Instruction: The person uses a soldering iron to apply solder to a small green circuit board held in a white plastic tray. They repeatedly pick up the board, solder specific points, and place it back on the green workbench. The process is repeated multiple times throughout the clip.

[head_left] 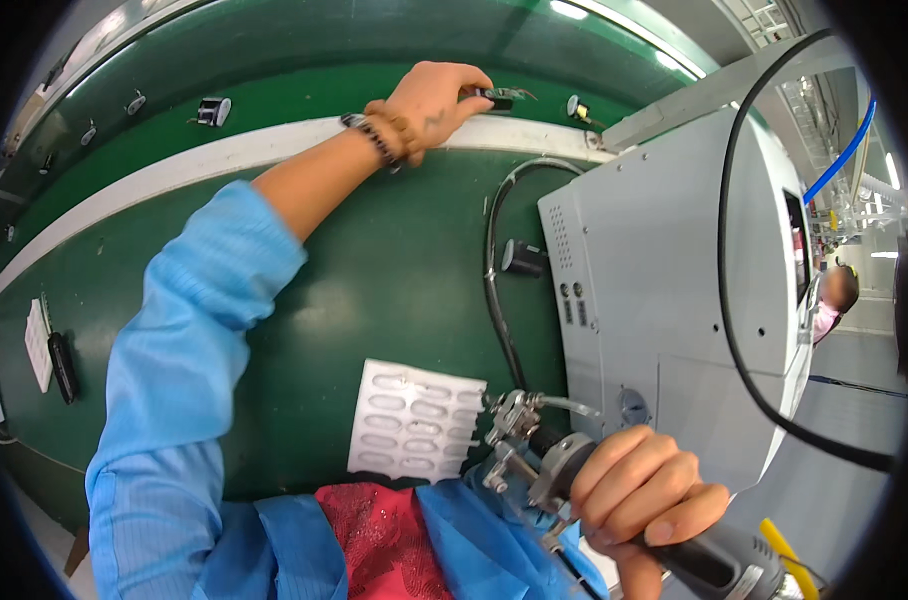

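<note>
My left hand (436, 100) is stretched far out across the green counter (394, 260), past the white stripe (224, 155) that runs along it, and my fingers are pinched together on a small dark part (496, 97) with thin wires sticking out of its far end. The part sits right at my fingertips, just beyond the stripe, on the moving green belt (304, 100) where a few similar small pieces lie well apart: one dark and silver piece (213, 111) to the left of my arm, another small round one (577, 107) just to the right of the part I hold. A bead bracelet (382, 133) is on that wrist, and my blue sleeve (189, 330) runs back toward me.

My right hand (642, 495) is close to my body, wrapped tight around the dark grip of a hand tool (549, 465) with a metal head pointing left, well apart from the small part. Beside the tool's head lies a white blister tray (414, 420) with rows of oval pockets. A grey machine housing (674, 290) stands to the right, with a black cable (496, 270) curving along its side.
</note>
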`<state>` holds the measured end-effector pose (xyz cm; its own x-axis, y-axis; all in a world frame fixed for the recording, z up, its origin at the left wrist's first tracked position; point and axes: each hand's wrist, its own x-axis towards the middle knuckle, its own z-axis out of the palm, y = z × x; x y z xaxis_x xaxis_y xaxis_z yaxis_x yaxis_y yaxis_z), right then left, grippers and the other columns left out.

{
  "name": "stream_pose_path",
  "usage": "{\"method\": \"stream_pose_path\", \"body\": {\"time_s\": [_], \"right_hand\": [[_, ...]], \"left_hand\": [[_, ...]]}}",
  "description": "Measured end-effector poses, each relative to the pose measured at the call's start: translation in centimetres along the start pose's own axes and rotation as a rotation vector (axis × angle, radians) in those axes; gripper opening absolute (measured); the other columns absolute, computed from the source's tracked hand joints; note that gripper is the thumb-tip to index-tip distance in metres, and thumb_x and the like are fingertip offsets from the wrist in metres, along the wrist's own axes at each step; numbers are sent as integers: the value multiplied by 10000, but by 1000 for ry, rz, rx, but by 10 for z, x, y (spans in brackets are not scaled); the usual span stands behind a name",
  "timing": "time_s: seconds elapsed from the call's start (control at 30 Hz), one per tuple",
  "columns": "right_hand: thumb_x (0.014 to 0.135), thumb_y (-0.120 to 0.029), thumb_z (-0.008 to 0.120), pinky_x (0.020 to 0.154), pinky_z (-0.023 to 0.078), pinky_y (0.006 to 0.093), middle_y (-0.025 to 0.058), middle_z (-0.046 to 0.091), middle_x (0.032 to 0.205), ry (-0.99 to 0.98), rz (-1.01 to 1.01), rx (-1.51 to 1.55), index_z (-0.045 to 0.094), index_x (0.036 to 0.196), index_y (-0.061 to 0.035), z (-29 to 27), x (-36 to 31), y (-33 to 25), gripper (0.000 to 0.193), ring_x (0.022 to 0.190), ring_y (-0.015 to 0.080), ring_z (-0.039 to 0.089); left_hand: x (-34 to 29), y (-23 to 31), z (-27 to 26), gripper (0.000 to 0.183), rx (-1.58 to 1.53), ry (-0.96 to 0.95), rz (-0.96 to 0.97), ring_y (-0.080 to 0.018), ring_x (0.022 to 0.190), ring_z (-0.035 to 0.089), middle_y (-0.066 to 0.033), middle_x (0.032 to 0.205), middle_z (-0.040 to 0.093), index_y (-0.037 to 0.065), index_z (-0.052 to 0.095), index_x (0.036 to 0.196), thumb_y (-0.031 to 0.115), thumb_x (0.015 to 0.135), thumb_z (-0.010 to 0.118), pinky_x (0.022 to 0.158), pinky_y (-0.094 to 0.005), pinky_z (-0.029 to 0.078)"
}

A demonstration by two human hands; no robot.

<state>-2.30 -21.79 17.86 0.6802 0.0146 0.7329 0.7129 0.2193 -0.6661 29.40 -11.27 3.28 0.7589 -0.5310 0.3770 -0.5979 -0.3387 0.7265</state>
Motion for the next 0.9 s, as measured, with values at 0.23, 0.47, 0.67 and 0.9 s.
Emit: {"method": "stream_pose_path", "body": {"time_s": [0.23, 0.47, 0.67, 0.9], "right_hand": [[848, -467, 748, 437, 473, 214, 4, 564, 664, -53, 11, -66, 465, 1035, -72, 0, -7, -3, 521, 499, 102, 550], [852, -495, 731, 458, 481, 210, 4, 564, 682, -88, -5, -76, 474, 1074, -72, 10, -4, -11, 543, 523, 96, 563], [852, -500, 726, 462, 487, 211, 10, 568, 692, -87, 10, -51, 475, 1087, -74, 27, 2, 4, 548, 537, 102, 574], [843, -504, 734, 475, 498, 213, 7, 577, 699, -101, 59, -45, 490, 1095, -85, 38, -1, 21, 547, 540, 99, 580]], "left_hand": [[-185, 89, -51, 234, -186, -236, 92, -323, 961, 642, -141, 1006, 697, 10, 698, 1046, 96, 833, 739, 854, -388, 510], [-254, 115, -41, 246, -211, -173, 148, -324, 1014, 618, -117, 1005, 691, 21, 696, 1031, 76, 800, 759, 860, -414, 511], [-267, 113, -25, 305, -207, -142, 128, -320, 1014, 615, -97, 1013, 679, 32, 695, 1022, 80, 739, 798, 862, -420, 502], [-270, 110, -19, 322, -231, -95, 132, -307, 999, 618, -94, 1006, 673, 24, 692, 1006, 82, 713, 811, 856, -407, 487]]}}
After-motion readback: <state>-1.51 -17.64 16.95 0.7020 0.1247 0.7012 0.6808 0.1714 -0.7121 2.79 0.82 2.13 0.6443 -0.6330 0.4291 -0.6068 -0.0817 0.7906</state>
